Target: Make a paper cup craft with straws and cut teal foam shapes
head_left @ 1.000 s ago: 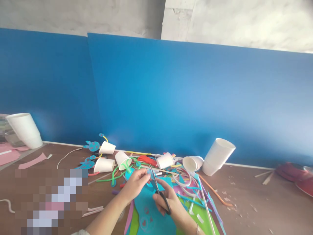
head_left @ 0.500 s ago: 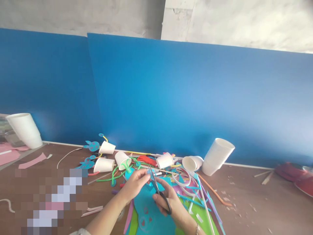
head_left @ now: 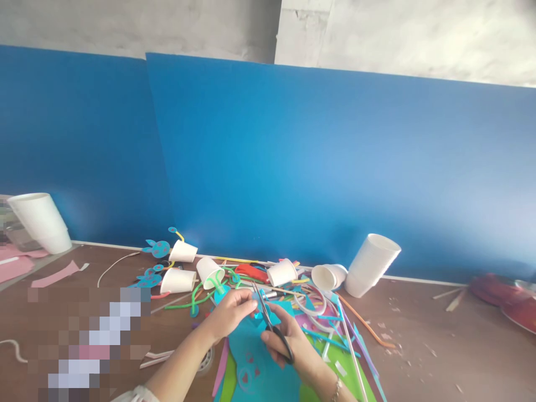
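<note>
My right hand (head_left: 288,340) grips black-handled scissors (head_left: 267,315), blades pointing up and away from me. Pinched between the thumb and fingers of my left hand (head_left: 232,310) is a small piece of blue paper (head_left: 256,301), with the scissor blades right beside it. Whether the blades are cutting into it I cannot tell. Below both hands lies a larger blue paper sheet (head_left: 263,368) with a round face drawn on it. Just beyond my left hand, a white paper cup (head_left: 209,272) on its side has green pipe cleaners coming out of it.
Stacked white cups (head_left: 372,265) lean against the blue partition (head_left: 293,167) at the right; another stack (head_left: 42,223) stands at left. Cups with blue rabbit heads (head_left: 158,249) lie left of centre. Pipe cleaners (head_left: 366,324), a tape roll (head_left: 206,360) and paper scraps are scattered over the brown table (head_left: 419,357).
Both hands hold nearly the same position with the scissors and paper. The camera view has shifted slightly, and more of the tape roll shows beside my left forearm.
</note>
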`<state>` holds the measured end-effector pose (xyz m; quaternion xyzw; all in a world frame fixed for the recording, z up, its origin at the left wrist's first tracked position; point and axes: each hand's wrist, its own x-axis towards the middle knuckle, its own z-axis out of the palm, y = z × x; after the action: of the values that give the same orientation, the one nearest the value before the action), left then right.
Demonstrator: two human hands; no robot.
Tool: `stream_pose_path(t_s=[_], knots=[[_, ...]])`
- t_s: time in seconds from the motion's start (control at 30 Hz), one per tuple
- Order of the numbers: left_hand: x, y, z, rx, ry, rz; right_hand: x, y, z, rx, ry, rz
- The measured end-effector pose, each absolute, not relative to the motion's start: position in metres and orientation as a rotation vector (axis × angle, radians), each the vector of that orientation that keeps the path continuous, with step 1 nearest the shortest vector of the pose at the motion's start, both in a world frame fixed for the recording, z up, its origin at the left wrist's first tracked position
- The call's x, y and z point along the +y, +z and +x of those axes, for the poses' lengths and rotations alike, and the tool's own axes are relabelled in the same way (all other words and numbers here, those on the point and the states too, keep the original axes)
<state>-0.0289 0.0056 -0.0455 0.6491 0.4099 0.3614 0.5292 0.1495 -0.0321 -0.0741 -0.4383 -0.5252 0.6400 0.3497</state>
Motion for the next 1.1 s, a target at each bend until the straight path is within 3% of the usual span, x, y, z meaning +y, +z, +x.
stream_pose_path(t_s=[0.93, 1.1], knots=[[0.005, -0.035, -0.039, 0.934, 0.655, 1.447, -0.032, -0.068, 0.156, -1.513, 1.701, -1.192], [0.009, -0.035, -0.041, 0.974, 0.667, 1.460, -0.026, -0.076, 0.148, -1.371, 1.563, -1.355]])
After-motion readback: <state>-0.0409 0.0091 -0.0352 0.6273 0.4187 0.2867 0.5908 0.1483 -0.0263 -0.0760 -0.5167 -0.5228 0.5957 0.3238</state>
